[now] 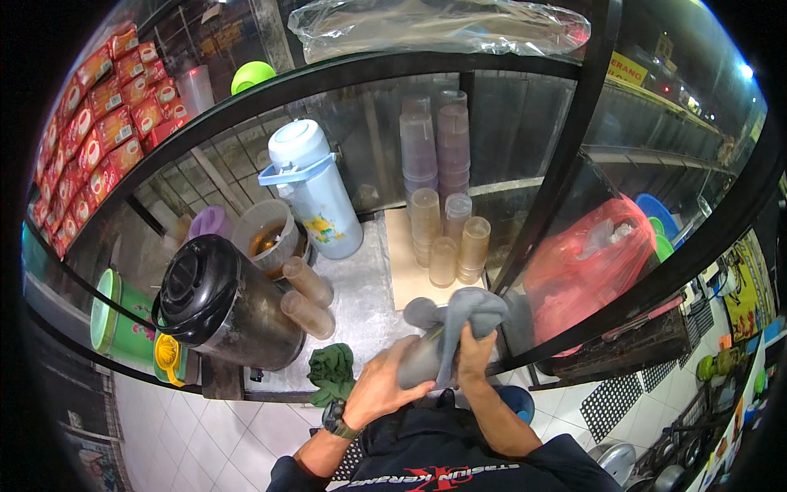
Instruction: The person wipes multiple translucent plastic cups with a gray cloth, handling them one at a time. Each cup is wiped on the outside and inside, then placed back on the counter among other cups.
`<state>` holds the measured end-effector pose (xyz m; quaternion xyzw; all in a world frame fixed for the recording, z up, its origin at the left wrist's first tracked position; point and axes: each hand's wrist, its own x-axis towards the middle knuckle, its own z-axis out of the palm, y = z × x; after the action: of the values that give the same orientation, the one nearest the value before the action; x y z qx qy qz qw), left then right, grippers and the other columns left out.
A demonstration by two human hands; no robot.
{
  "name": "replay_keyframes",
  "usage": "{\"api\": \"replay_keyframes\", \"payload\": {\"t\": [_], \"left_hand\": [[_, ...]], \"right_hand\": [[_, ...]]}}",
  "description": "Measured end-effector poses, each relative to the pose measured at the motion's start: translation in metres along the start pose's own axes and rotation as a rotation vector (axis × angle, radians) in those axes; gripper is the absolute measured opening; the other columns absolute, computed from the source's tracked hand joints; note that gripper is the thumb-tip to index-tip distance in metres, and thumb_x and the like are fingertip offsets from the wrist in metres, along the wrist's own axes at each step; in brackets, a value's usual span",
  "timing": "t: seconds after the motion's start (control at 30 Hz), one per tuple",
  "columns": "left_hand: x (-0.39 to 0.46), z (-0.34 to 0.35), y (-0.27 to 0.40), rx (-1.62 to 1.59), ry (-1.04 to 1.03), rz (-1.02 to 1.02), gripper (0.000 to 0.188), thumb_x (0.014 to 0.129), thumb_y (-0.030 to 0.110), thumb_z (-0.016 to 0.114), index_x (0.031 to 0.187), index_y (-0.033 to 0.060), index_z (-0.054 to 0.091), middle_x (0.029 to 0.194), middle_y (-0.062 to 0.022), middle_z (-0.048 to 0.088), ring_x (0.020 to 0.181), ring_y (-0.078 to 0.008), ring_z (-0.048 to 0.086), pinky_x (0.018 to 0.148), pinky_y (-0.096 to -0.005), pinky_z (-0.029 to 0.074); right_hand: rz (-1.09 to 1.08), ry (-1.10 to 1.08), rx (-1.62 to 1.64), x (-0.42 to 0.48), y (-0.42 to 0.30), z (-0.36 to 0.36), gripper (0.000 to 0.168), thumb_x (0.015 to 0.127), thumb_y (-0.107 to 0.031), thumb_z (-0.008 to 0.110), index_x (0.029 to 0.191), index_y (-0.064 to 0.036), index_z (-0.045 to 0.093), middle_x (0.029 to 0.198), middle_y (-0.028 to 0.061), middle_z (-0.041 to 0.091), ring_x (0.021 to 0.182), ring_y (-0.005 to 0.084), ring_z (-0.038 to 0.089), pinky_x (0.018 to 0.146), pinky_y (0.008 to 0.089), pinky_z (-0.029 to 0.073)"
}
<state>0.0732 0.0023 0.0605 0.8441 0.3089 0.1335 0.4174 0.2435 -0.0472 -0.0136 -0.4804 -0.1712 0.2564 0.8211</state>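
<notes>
My left hand (381,381), with a watch on its wrist, is closed around a translucent plastic cup (417,364), tilted in front of my body. My right hand (476,353) grips a grey cloth (476,307) that lies against the cup's other side and hides part of it. A crumpled dark green cloth (331,372) rests on the counter edge beside my left hand. Behind my hands, stacks of plastic cups (476,246) stand upside down on a tan board (399,270). Two more cups (307,313) stand to the left, by a large black-lidded jug (227,301).
A light blue vacuum flask (326,203) and a clear tub of brown liquid (267,230) stand at the back left. A dark frame (547,184) with glass surrounds the counter. Right of it hangs a red plastic bag (590,270). A yellow citrus juicer (168,357) sits far left.
</notes>
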Motion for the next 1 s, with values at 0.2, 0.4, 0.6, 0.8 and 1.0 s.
{"api": "replay_keyframes", "payload": {"t": [0.2,0.4,0.6,0.8,1.0], "left_hand": [[0.016,0.031,-0.037,-0.34,0.061,0.059,0.082,0.093,0.038,0.073,0.151,-0.0051,0.035,0.144,-0.029,0.051,0.138,-0.0397,0.048,0.114,-0.0433,0.038],[0.043,0.036,-0.028,-0.571,0.213,0.083,0.053,0.101,0.026,0.064,0.141,-0.0014,0.043,0.129,-0.0152,0.056,0.122,-0.0242,0.053,0.107,-0.0372,0.041],[0.077,0.031,-0.025,-0.755,0.362,0.076,0.04,0.105,0.023,0.057,0.136,0.0,0.048,0.128,-0.0084,0.056,0.118,-0.0163,0.053,0.103,-0.0326,0.042],[0.15,0.009,-0.025,-0.793,0.704,0.28,0.05,0.101,0.021,0.066,0.14,0.0012,0.042,0.131,-0.012,0.056,0.117,-0.0201,0.056,0.104,-0.0352,0.043],[0.218,0.033,-0.015,-0.553,0.589,0.375,0.07,0.089,0.019,0.08,0.142,0.0,0.039,0.133,-0.0171,0.055,0.123,-0.0272,0.057,0.105,-0.04,0.045]], "right_hand": [[0.065,-0.265,-0.051,-0.012,0.005,0.01,0.021,0.105,-0.01,0.056,0.117,0.005,0.064,0.102,0.0051,0.067,0.092,0.0127,0.064,0.078,0.0271,0.051],[0.164,-0.439,-0.163,-0.026,0.032,-0.019,0.034,0.108,-0.017,0.049,0.133,0.006,0.054,0.127,0.0129,0.061,0.119,0.0209,0.057,0.104,0.0344,0.043],[-0.145,-0.584,-0.522,-0.029,0.031,-0.052,0.037,0.099,-0.009,0.05,0.133,0.005,0.055,0.135,0.0163,0.061,0.125,0.0284,0.056,0.111,0.0386,0.039],[0.463,-0.543,0.423,-0.016,-0.006,-0.131,0.055,0.091,-0.008,0.059,0.144,0.002,0.048,0.138,0.0148,0.061,0.122,0.0253,0.061,0.109,0.0407,0.046],[0.479,-0.585,0.635,-0.031,-0.051,-0.121,0.072,0.086,-0.026,0.075,0.147,0.002,0.047,0.142,0.0185,0.06,0.133,0.0275,0.056,0.116,0.0428,0.04]]}}
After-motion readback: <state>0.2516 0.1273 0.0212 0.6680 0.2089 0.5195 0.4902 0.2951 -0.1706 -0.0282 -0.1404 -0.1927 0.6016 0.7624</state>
